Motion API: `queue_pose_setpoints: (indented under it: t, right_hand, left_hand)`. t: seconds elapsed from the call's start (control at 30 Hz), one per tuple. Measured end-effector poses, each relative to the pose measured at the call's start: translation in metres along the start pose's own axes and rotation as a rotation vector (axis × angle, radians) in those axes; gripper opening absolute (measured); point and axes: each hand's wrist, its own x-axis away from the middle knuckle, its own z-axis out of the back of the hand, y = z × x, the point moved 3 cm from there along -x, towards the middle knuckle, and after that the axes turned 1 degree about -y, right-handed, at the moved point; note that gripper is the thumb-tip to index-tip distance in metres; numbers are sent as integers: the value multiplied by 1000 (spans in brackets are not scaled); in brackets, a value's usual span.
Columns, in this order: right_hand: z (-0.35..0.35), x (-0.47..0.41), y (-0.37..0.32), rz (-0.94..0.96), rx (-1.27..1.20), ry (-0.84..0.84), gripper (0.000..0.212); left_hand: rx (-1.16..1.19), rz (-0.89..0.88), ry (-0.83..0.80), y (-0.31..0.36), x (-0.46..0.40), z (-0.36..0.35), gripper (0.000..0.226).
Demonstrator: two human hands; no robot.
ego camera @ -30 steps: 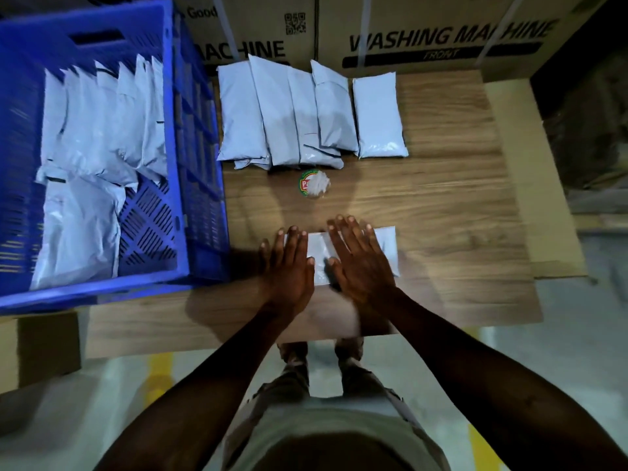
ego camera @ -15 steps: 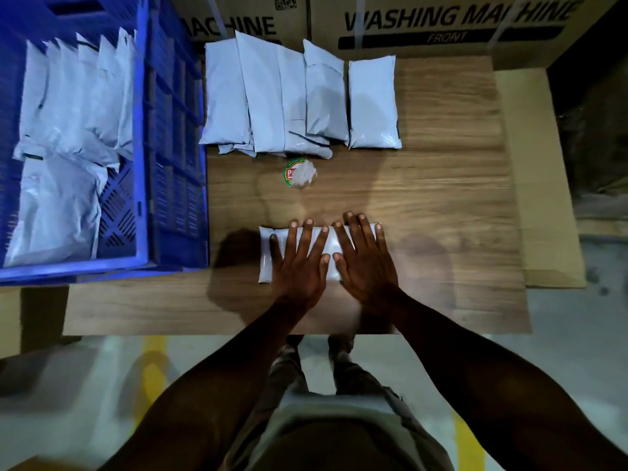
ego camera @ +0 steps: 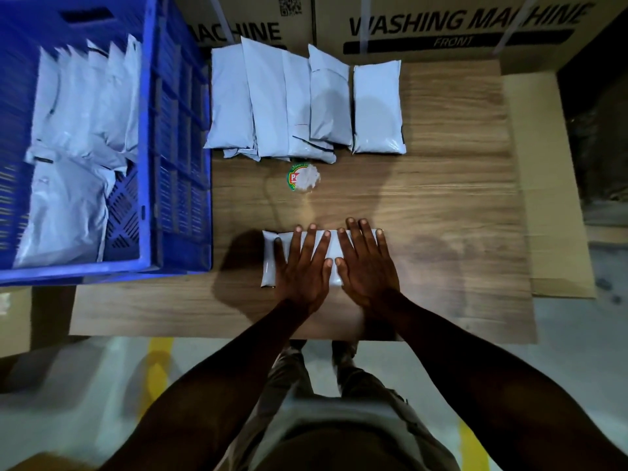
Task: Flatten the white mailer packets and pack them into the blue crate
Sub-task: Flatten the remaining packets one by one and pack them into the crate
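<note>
1. Head view, looking down on a wooden table (ego camera: 441, 205). A white mailer packet (ego camera: 268, 258) lies crosswise near the table's 6 o'clock edge.
2. The left hand (ego camera: 302, 270) and right hand (ego camera: 365, 266) lie side by side on that packet, palms down, fingers straight and spread, gripping nothing.
3. The blue crate (ego camera: 170, 130) stands at 9 to 10 o'clock. Several white packets (ego camera: 78, 107) already sit inside, leaning in a row.
4. Five or so unpacked packets (ego camera: 299, 103) lie overlapping at 12 o'clock.
5. A small round sticker or lid (ego camera: 302, 178), green-rimmed with red lettering too blurred to read, sits between that row and the hands.
6. To flatten well, I judge: press evenly and sweep both palms outward so trapped air escapes, holding the packet from sliding.
7. Cardboard boxes (ego camera: 441, 28) behind read "WASHING MACHINE" and "FRONT"; one carries a QR code.
</note>
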Motion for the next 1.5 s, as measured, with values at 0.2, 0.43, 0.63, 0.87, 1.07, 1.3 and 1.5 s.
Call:
queue_pose_setpoints:
  t: [0.2,0.43,0.63,0.87,1.07,1.3,1.5]
  right_hand:
    - [13,1,-4,-6,42,-9,68]
    - [20,-9,-50,-22,15,69,65]
    - [-4,-15,-68,-77,11,58,60]
    - [-10,-15,-72,-105,13,51,60]
    - [-12,-16,-69,-91,4,65,59]
    - [-4,-17,-67,-75,30,-19,64]
    - [19,7,-34,-69,98,-10,74]
  left_hand:
    - [36,-45,17,-2,-1,9,54]
    - [15,78,42,-40,5,36,56]
    - [119,36,-25,-59,7,18,55]
    - [87,69,-48,-63,9,7,53]
    - [71,41,-93,-65,5,3,54]
    - [104,7,-149,-69,5,13,55]
    - [86,-105,-86,-78,19,30,67]
